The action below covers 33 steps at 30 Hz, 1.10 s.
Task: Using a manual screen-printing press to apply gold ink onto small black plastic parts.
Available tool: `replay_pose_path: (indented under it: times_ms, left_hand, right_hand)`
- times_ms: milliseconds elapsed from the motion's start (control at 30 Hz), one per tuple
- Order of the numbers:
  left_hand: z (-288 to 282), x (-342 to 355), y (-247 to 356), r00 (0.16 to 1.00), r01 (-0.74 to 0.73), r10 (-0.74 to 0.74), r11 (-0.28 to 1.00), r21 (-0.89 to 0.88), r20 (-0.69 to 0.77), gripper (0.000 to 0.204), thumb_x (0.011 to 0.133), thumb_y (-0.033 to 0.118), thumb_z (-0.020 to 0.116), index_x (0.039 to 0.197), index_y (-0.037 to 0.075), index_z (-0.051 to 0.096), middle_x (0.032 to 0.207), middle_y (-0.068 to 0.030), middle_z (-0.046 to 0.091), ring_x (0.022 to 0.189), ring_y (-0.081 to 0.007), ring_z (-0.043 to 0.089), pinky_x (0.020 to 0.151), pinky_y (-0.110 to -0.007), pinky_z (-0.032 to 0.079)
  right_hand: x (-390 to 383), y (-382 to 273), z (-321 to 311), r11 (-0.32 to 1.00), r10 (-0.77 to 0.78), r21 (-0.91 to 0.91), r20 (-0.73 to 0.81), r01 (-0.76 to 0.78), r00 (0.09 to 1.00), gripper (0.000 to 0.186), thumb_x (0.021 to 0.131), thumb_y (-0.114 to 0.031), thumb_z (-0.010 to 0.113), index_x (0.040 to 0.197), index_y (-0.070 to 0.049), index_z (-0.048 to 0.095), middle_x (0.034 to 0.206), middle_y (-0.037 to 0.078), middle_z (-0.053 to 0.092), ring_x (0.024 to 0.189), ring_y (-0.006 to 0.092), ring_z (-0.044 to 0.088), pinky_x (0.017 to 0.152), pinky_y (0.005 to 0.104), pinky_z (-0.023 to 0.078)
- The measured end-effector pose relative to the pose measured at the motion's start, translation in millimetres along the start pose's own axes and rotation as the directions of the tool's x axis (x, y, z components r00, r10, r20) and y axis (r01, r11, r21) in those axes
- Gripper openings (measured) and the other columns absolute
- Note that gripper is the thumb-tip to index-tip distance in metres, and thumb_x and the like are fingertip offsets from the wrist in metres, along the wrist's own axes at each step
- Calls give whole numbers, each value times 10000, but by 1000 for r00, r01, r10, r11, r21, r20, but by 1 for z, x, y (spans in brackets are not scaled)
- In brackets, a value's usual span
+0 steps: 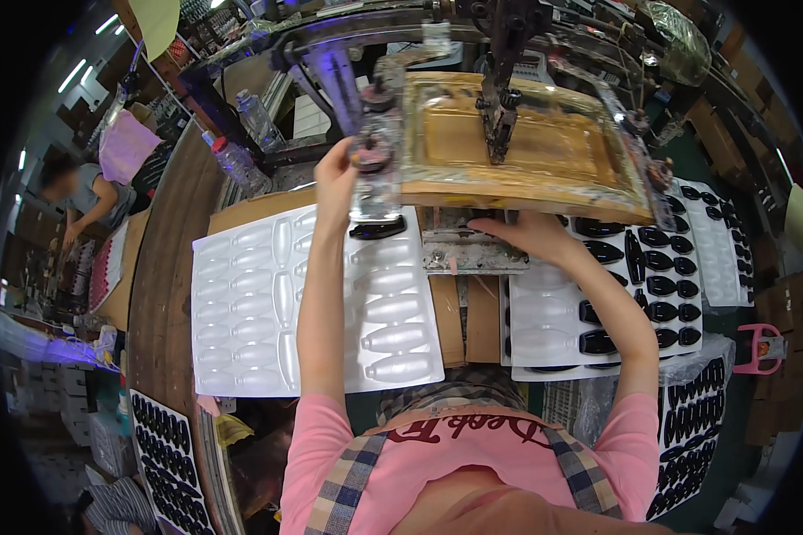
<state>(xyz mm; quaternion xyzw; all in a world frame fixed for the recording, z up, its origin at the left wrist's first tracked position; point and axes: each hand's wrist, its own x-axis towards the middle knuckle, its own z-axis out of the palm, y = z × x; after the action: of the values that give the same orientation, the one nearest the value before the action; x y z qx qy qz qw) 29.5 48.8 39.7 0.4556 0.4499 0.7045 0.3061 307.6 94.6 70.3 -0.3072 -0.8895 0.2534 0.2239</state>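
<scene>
A wooden screen-printing frame (526, 194) with an amber mesh hangs raised, slightly blurred, before me. My left hand (335, 183) is closed round the ink-stained metal clamp arm (376, 183) at its left side. Below the frame's front edge, my right hand (540, 236) reaches in over a stained metal fixture (473, 257). Its thumb stretches out to the left; the other fingers are partly hidden by the frame. Close to my left wrist, a black bottle-shaped piece (377, 229) lies in a white moulded tray (317, 386) with otherwise pale hollows.
At the right, another white tray (544, 299) holds several glossy black pieces, with more trays (723, 254) beyond. Plastic bottles (241, 165) stand on the wooden bench (165, 259). A co-worker (107, 201) sits far left. A pink stool (758, 349) stands at the right.
</scene>
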Motion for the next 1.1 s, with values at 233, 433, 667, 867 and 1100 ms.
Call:
replay_pose_path:
  times_ms: [233, 433, 667, 867, 1100]
  left_hand:
    - [-56, -79, -35, 976, 170, -128, 951, 257, -175, 167, 837, 116, 564, 890, -42, 575, 785, -49, 590, 677, -95, 556, 647, -211, 459]
    - [-69, -111, -86, 918, 357, -273, 885, 298, -289, 186, 837, 148, 572, 823, -37, 572, 684, -38, 581, 592, -73, 542, 566, -185, 447]
    - [-63, -113, -83, 951, 306, -109, 463, 832, -289, 355, 808, 291, 577, 651, -27, 558, 577, -148, 554, 543, -282, 545, 520, -350, 411]
    - [-51, -108, -55, 976, 134, 132, 267, 954, -174, 239, 778, 243, 606, 800, 10, 559, 779, -145, 564, 670, -336, 539, 564, -409, 414]
    - [14, -41, -26, 940, -324, 305, 647, 690, 155, 211, 762, 118, 580, 945, 12, 566, 907, -143, 599, 884, -332, 545, 786, -350, 424]
  right_hand:
    - [-39, 43, -23, 985, 120, -112, -97, -131, 988, 437, 827, -324, 510, 1066, 41, 490, 978, 238, 555, 960, 373, 509, 849, 372, 383]
    - [-42, 52, -18, 945, 182, -277, -4, -176, 983, 345, 792, -176, 498, 1069, 30, 480, 964, 252, 540, 932, 401, 497, 841, 409, 387]
    - [-44, 78, -4, 784, -33, -621, -48, -4, 998, 472, 658, -161, 644, 1071, -4, 479, 947, 214, 547, 880, 354, 533, 741, 411, 433]
    - [-53, 55, -26, 899, 302, -308, -81, -312, 950, 491, 672, -195, 670, 1084, -13, 473, 836, 171, 569, 687, 275, 553, 611, 334, 445]
    - [-72, 40, -50, 970, 160, 211, -179, -121, 971, 538, 686, -138, 691, 1165, -37, 468, 1180, 69, 447, 777, 88, 464, 617, 200, 405]
